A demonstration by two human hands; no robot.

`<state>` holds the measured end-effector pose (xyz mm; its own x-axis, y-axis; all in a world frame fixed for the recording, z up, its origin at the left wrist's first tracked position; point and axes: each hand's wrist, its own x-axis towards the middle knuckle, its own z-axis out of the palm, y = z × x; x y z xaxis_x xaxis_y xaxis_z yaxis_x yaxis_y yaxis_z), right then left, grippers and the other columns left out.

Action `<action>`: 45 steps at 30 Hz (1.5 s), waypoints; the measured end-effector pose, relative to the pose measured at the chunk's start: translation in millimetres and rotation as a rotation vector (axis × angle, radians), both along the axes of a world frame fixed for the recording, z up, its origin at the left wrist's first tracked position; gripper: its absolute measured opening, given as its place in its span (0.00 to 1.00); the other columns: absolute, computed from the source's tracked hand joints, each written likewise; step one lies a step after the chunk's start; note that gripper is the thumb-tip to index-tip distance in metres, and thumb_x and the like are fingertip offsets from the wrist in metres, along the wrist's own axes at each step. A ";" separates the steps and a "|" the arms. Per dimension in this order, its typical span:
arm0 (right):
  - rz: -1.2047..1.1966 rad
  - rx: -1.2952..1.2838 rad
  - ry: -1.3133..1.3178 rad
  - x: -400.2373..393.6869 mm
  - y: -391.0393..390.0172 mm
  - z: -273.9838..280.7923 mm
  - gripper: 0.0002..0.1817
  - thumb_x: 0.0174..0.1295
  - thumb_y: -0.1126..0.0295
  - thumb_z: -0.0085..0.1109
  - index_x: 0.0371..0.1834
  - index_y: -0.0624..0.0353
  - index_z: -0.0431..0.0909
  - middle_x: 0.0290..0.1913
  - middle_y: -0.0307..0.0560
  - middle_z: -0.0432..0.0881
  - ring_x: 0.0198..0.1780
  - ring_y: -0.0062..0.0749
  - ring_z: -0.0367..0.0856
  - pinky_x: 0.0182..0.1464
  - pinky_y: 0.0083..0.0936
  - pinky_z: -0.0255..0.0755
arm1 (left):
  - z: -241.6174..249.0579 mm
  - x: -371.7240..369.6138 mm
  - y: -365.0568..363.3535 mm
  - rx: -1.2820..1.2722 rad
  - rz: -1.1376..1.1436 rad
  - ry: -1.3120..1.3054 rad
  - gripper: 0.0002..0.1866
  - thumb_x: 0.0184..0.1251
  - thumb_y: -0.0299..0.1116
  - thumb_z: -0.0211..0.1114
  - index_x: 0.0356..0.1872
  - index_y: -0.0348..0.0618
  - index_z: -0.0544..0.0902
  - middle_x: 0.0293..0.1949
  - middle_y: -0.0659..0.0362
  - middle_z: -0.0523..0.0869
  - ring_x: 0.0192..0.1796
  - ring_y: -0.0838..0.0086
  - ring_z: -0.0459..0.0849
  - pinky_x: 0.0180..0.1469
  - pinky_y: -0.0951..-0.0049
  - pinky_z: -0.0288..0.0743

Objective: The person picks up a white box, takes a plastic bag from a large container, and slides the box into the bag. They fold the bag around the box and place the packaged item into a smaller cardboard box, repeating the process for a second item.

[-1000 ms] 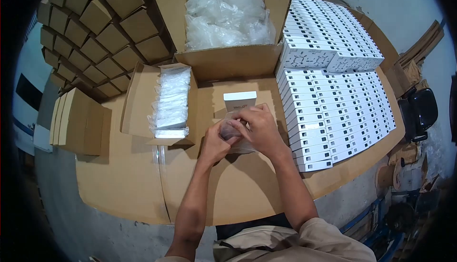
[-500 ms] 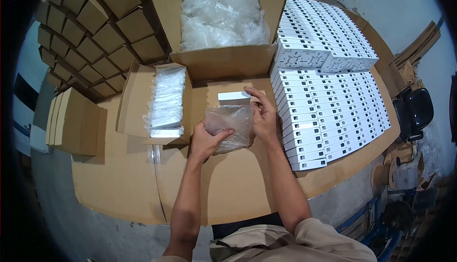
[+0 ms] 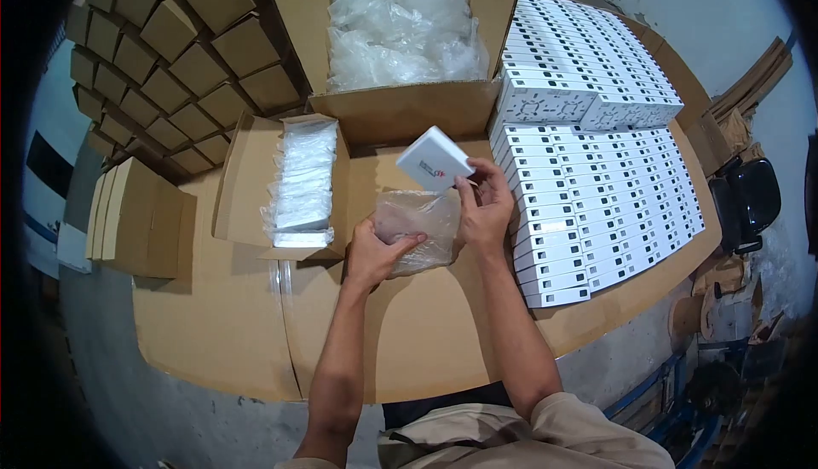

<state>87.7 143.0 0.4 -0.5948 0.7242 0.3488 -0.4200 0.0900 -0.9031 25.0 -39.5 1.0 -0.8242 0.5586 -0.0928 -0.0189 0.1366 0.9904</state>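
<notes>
A clear plastic bag [image 3: 426, 229] lies in my left hand [image 3: 377, 252], whose thumb presses on its front. My right hand [image 3: 487, 205] pinches the lower right corner of a white box [image 3: 433, 159], which is tilted and shows printed text with a red mark. The box is just above the bag's upper edge, outside the bag. Left of my hands, an open carton [image 3: 243, 188] holds a row of white boxes wrapped in clear plastic [image 3: 302, 181].
A large open carton [image 3: 409, 111] behind holds a heap of clear bags [image 3: 405, 34]. Rows of white boxes [image 3: 596, 213] fill the right side. Closed brown cartons [image 3: 141, 222] stand at left, with stacked cartons [image 3: 196, 64] behind. A black chair [image 3: 750, 201] is at far right.
My right hand has lifted the white box and tilted it, turning its printed face into view. The bag and my left hand have barely shifted.
</notes>
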 end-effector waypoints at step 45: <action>0.128 0.071 0.019 13.7 -0.3 11.6 0.07 0.69 0.80 0.61 0.47 0.65 0.75 0.41 0.43 0.83 0.43 0.21 0.80 0.49 0.20 0.74 | 0.0 -0.1 1.1 0.041 -0.002 -0.064 0.22 0.63 0.35 0.80 0.54 0.35 0.85 0.47 0.55 0.91 0.49 0.73 0.88 0.55 0.70 0.80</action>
<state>101.4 142.8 11.9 -0.6739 0.6159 0.4082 -0.4489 0.0975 -0.8882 25.0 -38.4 1.1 -0.8162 0.5647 -0.1220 -0.0819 0.0960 0.9920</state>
